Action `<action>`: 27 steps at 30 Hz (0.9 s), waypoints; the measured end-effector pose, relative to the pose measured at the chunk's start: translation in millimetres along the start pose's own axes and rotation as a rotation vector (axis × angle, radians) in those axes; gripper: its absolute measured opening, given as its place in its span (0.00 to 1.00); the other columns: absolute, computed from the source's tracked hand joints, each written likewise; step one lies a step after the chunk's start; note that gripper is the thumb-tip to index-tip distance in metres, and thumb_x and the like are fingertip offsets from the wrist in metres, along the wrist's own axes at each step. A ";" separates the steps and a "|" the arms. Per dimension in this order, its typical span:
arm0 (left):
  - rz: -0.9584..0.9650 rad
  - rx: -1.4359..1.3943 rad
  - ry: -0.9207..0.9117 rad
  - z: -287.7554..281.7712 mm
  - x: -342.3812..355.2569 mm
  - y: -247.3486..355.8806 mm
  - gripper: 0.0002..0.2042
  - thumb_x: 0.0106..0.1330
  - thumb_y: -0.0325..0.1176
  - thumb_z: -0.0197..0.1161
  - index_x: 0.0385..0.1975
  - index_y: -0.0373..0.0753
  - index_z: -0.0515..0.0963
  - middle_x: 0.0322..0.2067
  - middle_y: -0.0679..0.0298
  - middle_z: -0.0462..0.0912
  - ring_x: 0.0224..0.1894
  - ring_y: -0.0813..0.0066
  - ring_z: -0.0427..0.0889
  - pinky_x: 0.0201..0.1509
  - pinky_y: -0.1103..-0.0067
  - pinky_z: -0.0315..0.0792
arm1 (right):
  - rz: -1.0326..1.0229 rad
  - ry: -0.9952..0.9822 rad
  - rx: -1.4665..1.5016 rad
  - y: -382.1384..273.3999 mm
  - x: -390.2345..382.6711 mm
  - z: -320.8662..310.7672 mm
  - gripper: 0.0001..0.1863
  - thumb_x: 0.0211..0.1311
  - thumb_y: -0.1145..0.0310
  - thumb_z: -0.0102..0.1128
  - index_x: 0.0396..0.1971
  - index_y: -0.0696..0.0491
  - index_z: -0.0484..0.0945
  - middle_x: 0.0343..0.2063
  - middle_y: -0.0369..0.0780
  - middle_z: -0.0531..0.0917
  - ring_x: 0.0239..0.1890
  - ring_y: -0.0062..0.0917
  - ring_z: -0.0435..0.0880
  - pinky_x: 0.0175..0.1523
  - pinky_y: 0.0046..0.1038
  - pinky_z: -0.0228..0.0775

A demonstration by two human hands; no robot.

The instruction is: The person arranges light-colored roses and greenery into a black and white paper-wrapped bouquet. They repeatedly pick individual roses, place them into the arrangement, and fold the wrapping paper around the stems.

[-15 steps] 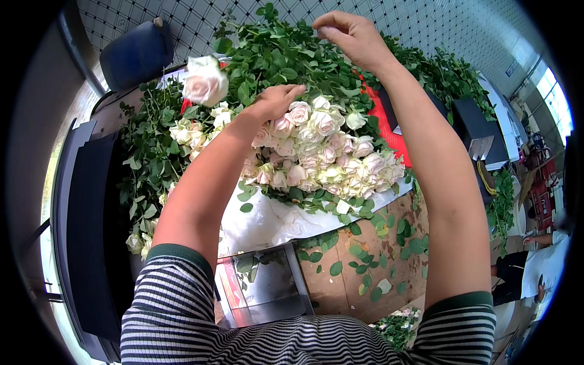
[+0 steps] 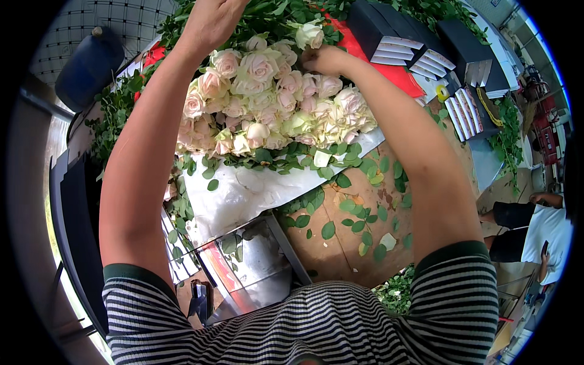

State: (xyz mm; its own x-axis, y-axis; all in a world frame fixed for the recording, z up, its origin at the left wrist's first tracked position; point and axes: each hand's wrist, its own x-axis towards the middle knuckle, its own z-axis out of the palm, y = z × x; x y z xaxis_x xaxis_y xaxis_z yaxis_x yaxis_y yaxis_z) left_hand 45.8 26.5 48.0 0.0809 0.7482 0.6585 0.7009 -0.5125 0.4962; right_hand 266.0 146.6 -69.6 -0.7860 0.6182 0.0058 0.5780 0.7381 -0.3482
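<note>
Cream-pink roses (image 2: 258, 70) are heaped over a white sheet (image 2: 243, 193) on the worktop (image 2: 328, 260). Right hand (image 2: 325, 61) is now brought from foliage (image 2: 267, 24) to roses, fingers curled beside a white rose (image 2: 309, 34); left hand (image 2: 216, 21) is cut off by the upper edge. Grip of either cannot be told. Handling seems shifted toward single roses.

Sunlight falls brightly across the brown tabletop (image 2: 337, 269). Beyond its far left corner stands a blue drum (image 2: 90, 68), and behind that spreads a pale surface (image 2: 137, 21) with a dark diamond lattice, whether wall or floor unclear. Past the left edge run a grey post (image 2: 47, 104) and a dim grey wall (image 2: 25, 164). Off the right edge, daylight glares along a bright strip (image 2: 544, 52).
</note>
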 end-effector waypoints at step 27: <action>-0.470 0.243 -0.546 -13.4 -48.2 -19.6 0.21 0.70 0.49 0.55 0.50 0.36 0.79 0.39 0.60 0.85 0.38 0.76 0.80 0.46 0.78 0.74 | 0.375 -0.423 0.826 19.6 -51.6 -35.6 0.17 0.61 0.55 0.61 0.39 0.55 0.81 0.33 0.33 0.82 0.33 0.16 0.81 0.38 0.22 0.74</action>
State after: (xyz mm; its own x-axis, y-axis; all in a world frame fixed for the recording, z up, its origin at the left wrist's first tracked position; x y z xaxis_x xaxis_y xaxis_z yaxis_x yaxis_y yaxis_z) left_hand 18.6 -5.1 14.2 0.0302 0.9995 0.0032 0.8795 -0.0281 0.4751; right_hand 325.8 138.8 -43.3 -0.6907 0.5067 -0.5160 0.5971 -0.0032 -0.8022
